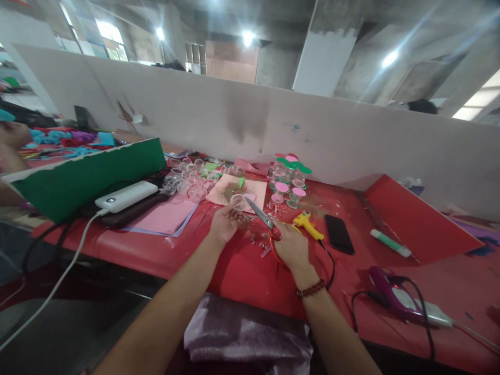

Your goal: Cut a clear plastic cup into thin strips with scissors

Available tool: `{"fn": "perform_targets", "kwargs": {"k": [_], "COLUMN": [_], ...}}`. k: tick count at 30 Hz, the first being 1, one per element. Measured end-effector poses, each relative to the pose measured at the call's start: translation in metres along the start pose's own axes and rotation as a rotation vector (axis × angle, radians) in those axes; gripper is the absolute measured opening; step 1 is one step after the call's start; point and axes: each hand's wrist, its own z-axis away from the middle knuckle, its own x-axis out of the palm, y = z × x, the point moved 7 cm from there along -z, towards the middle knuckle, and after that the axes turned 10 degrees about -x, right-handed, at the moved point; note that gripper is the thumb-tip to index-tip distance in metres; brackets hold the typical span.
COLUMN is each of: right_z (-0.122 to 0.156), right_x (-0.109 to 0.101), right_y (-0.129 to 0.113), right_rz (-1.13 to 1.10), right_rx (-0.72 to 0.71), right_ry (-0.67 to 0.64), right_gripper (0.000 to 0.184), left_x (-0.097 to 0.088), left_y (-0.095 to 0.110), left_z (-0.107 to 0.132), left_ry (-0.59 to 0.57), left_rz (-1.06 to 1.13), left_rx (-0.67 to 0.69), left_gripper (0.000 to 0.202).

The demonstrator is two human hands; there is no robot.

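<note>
My left hand [226, 223] pinches a small clear plastic cup [237, 202] by its side, above the table's middle. In my right hand [291, 244] is a pair of scissors [262, 214] with red-orange handles; its blades point up and left, the tips close to the cup. Behind the cup lies a pale peach sheet [255, 187] with a brownish patch and green paper bits on it. Plastic trimmings [255, 242] are scattered on the red tabletop under my hands. A yellow glue gun [308, 225] lies just right of my right hand.
Clear cups [189, 179] are heaped at the back left; stacked cups with pink and green discs [291, 179] stand at the back. A black phone [339, 234], glue tube [390, 243] and purple power strip [398, 297] lie right. Green [97, 174] and red [422, 219] boards flank the area; a power bank [127, 196] lies left.
</note>
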Motion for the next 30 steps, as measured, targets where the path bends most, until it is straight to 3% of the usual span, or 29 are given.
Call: {"fn": "perform_targets", "kwargs": {"k": [6, 15, 22, 30], "right_z": [-0.0002, 0.0008, -0.0007, -0.0008], "right_x": [-0.0007, 0.0016, -0.003, -0.0008], "right_y": [0.0002, 0.0017, 0.0005, 0.0035], "right_rz": [0.017, -0.041, -0.02, 0.007], "right_rx": [0.006, 0.026, 0.023, 0.033], "right_ry": [-0.002, -0.025, 0.025, -0.002], "right_gripper": [0.044, 0.036, 0.044, 0.048], "left_x": [-0.0005, 0.0001, 0.0021, 0.0055], "left_y": [-0.0012, -0.0013, 0.0003, -0.0037], "left_z": [-0.0034, -0.0031, -0.0015, 0.0015], "left_ry": [-0.016, -0.023, -0.013, -0.003], "left_rz": [0.007, 0.014, 0.0, -0.097], "left_rx": [0.0, 0.004, 0.011, -0.045], "left_gripper": [0.025, 0.021, 0.026, 0.019]}}
